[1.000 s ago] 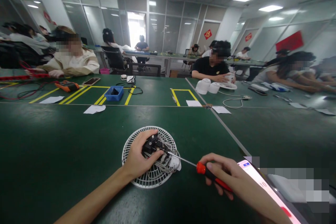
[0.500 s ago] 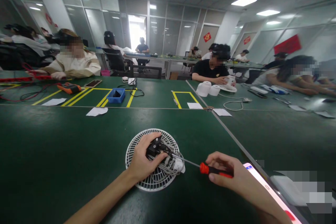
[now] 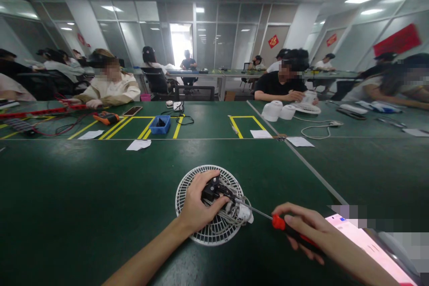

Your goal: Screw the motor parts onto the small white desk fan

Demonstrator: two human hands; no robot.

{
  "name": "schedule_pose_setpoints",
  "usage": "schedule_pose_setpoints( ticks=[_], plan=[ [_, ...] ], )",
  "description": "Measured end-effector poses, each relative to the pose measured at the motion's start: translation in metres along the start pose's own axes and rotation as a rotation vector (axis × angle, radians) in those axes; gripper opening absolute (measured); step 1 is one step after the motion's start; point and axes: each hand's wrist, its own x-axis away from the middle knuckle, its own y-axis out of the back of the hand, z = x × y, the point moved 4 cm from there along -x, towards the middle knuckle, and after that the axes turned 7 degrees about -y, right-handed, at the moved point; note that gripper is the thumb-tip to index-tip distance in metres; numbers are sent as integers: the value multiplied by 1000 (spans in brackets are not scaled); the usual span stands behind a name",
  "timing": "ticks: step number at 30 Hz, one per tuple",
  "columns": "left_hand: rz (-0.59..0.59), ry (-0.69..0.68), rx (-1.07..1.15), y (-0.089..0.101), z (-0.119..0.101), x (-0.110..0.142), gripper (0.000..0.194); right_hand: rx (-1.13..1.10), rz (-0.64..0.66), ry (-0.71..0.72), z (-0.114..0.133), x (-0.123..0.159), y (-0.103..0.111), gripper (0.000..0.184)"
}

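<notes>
On the green table a round white fan grille [image 3: 214,239] lies flat, with a black motor unit [image 3: 209,189] and a coiled grey cable [image 3: 225,220] on top. My left hand [image 3: 196,209] grips the motor unit between thumb and fingers. To its right, my right hand [image 3: 310,223] holds a screwdriver [image 3: 279,222] by its red and black handle, thumb and index finger near the front, other fingers loosely stretched beneath. The shaft runs left to the motor unit; its tip is hard to make out among the parts. A white piece [image 3: 244,212] sits beside the cable.
A phone with a lit pink screen [image 3: 365,243] lies right of my right hand. Across the table are a blue bin [image 3: 160,125], paper slips [image 3: 139,145], white fan parts [image 3: 272,111] and an orange meter [image 3: 106,118]. A co-worker [image 3: 279,82] handles another white grille.
The view has swung left, so everything sits further right. My right hand's fingers have shifted on the screwdriver handle, the lower ones straightening. My left hand keeps its grip.
</notes>
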Motion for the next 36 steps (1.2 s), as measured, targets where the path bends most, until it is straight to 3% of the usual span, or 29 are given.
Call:
schedule_pose_setpoints(
  ticks=[5, 11, 17, 22, 27, 36],
  plan=[
    [-8, 14, 2, 1, -1, 0, 53, 10, -37, 118, 4, -1, 6, 58],
    [-20, 12, -4, 1, 0, 1, 53, 2, -105, 245, 6, -4, 12, 44],
    [-7, 10, -18, 1, 1, 2, 53, -3, -42, 220, 8, -3, 3, 43],
    [-8, 12, -38, 3, 1, 1, 53, -91, 101, 35, -1, 1, -9, 51],
    [-5, -2, -43, 2, 1, 1, 53, -77, 20, 40, 5, 6, -8, 46],
    [-2, -2, -45, 1, 3, 2, 53, 2, -95, 160, 12, 9, 6, 53]
  ],
)
